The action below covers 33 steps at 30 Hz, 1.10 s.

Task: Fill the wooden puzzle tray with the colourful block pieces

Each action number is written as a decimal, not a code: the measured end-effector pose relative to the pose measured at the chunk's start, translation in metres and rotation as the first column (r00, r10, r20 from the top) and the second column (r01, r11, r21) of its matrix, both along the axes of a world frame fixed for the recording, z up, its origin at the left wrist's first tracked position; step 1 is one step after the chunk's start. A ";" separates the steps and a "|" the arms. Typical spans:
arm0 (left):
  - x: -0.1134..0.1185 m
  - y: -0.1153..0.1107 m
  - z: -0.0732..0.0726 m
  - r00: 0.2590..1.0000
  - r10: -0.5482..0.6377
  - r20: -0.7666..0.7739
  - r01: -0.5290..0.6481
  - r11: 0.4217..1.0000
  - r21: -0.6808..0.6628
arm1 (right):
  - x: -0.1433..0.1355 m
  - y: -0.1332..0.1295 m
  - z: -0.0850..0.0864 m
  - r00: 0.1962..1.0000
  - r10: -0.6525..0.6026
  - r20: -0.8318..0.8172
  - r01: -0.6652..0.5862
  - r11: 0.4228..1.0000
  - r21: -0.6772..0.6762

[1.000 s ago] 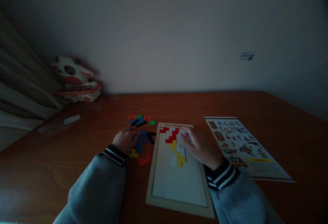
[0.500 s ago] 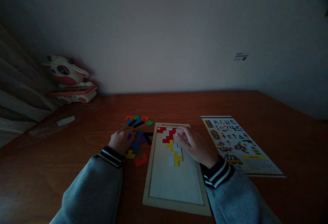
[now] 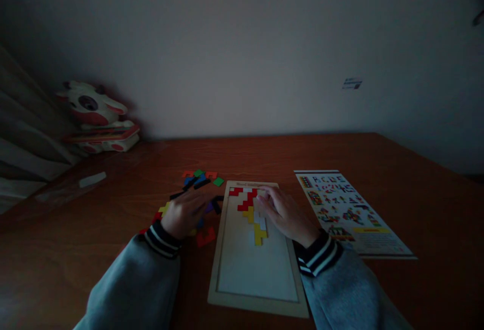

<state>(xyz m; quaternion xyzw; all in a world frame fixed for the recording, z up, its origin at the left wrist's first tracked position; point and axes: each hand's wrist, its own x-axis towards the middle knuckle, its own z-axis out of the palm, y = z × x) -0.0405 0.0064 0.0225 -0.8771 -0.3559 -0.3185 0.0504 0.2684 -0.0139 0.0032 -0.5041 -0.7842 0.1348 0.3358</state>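
Observation:
A pale wooden puzzle board [image 3: 257, 274] lies on the table, with red pieces [image 3: 248, 201], yellow pieces [image 3: 259, 234] and white ones in its upper part. Over the board's upper right rests my right hand [image 3: 289, 216], thumb and fingers curved toward each other; whether something sits between the fingertips cannot be made out. Left of the board my left hand [image 3: 185, 213] is over loose coloured pieces, its fingers stretched toward the board and its palm side hidden. Near it lie a red piece [image 3: 205, 237], black pieces [image 3: 202, 184] and a green piece [image 3: 218, 182].
A printed pattern sheet [image 3: 351, 214] lies on the table [image 3: 257, 156] right of the board. At the back left stands a cow-shaped toy [image 3: 98, 118] beside a curtain [image 3: 30, 128]. A white strip [image 3: 93, 180] lies at the left.
My left hand has moved slightly down and toward the board, uncovering yellow and red pieces on its left side. My right hand has stayed nearly in place. The view has shifted slightly.

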 end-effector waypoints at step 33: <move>0.053 -0.029 -0.007 0.856 -0.516 -0.018 0.507 0.847 -0.161 | 0.000 0.001 0.003 1.000 0.006 0.016 -0.006 0.999 -0.037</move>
